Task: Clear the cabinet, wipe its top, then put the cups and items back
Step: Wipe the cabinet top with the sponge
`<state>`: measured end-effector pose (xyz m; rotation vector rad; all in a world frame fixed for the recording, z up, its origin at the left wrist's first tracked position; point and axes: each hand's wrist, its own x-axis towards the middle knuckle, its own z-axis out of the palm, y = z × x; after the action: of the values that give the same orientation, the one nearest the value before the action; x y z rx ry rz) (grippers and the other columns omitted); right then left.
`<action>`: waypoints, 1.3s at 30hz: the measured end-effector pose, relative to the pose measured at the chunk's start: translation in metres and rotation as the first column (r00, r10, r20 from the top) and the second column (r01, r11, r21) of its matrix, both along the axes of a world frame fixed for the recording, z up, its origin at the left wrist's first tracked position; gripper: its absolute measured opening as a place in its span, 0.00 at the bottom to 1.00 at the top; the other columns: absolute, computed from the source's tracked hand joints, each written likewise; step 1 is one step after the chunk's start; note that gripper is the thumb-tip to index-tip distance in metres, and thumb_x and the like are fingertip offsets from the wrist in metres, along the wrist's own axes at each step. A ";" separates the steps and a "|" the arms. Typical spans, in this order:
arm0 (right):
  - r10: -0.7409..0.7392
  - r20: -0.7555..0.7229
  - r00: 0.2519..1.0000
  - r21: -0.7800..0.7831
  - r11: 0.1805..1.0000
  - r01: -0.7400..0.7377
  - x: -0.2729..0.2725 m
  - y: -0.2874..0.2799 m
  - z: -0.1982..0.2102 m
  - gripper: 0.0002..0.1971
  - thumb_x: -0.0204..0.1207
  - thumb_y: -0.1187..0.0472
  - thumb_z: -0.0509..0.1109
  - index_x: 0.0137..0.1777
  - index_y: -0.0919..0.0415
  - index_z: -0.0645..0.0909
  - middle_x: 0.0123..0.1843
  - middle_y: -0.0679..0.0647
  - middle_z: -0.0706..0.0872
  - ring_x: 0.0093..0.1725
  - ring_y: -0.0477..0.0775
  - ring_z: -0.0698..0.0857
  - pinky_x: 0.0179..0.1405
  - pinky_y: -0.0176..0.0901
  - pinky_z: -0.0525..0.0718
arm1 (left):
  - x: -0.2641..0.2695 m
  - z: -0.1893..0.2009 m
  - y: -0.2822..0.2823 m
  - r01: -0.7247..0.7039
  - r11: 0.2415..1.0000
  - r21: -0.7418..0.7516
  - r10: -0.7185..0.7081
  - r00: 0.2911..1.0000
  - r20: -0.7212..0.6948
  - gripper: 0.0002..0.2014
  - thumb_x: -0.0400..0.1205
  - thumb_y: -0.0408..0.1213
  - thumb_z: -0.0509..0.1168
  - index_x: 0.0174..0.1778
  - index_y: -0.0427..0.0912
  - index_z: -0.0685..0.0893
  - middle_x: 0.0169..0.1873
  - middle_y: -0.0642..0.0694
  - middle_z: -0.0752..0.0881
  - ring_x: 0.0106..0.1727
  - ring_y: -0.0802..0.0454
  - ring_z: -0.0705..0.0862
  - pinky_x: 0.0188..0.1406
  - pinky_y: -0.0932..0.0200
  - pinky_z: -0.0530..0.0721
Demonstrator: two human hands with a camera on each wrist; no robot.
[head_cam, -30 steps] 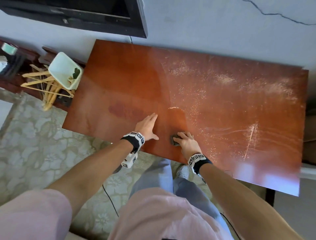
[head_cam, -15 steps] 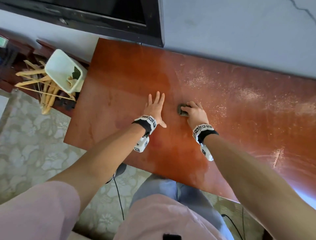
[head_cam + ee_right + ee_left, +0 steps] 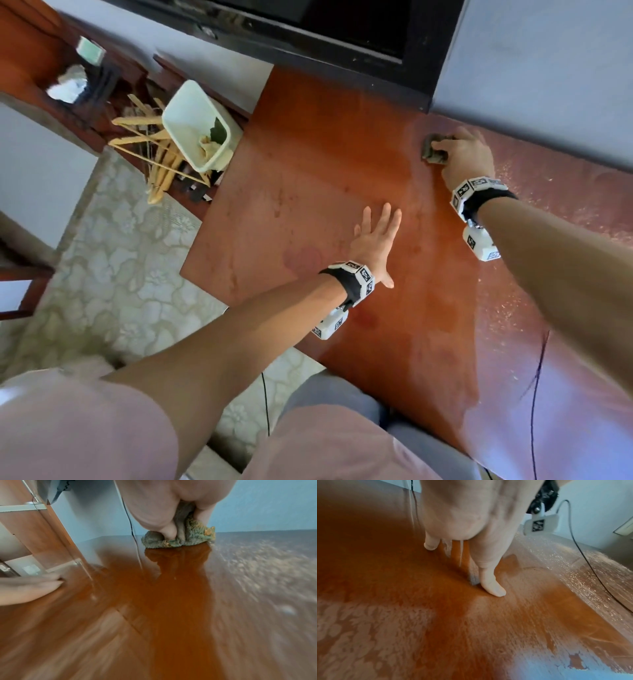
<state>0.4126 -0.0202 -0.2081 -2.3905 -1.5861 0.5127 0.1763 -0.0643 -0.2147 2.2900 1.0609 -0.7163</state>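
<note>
Reddish-brown wood forms the cabinet top (image 3: 308,192), which is seen from above in the head view and fills most of both wrist views. A crumpled grey-green cloth (image 3: 434,150) is pressed onto that top at about one o'clock, close to the wall edge and just below the corner of a dark screen frame (image 3: 342,41). The cloth is clutched by the right hand (image 3: 464,156), whose fingers are curled down over it; in the right wrist view the thumb and fingers are seen pinching the bunched fabric against the wood. The left hand (image 3: 373,240) is laid flat on the top near the centre, fingers straight and slightly spread, nothing being held; in the left wrist view its fingertips (image 3: 494,591) are seen touching the surface. The two hands are kept well apart.

The wood around and left of the left hand looks clean and glossy, while pale dust (image 3: 555,219) is scattered across the surface at three o'clock, to the right of the right forearm. At ten o'clock, off the cabinet's left end, a pale green bin (image 3: 195,126) is stood beside a heap of wooden hangers (image 3: 150,161). A patterned rug (image 3: 113,260) is spread on the floor at eight o'clock.
</note>
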 end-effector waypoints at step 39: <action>-0.037 -0.081 0.996 -0.092 0.995 0.029 -0.042 -0.041 -0.002 0.20 0.79 0.74 0.69 0.65 0.55 0.88 0.62 0.54 0.81 0.69 0.66 0.73 0.58 0.63 0.86 | 0.046 0.014 0.101 -0.015 0.999 0.043 0.020 0.994 -0.105 0.78 0.59 0.55 0.89 0.90 0.51 0.34 0.90 0.46 0.33 0.89 0.29 0.37 0.84 0.25 0.60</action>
<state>0.3709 -0.0610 -0.2097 -2.4225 -1.5171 0.6814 0.2227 0.0367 -0.2003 2.2972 1.1525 -0.8228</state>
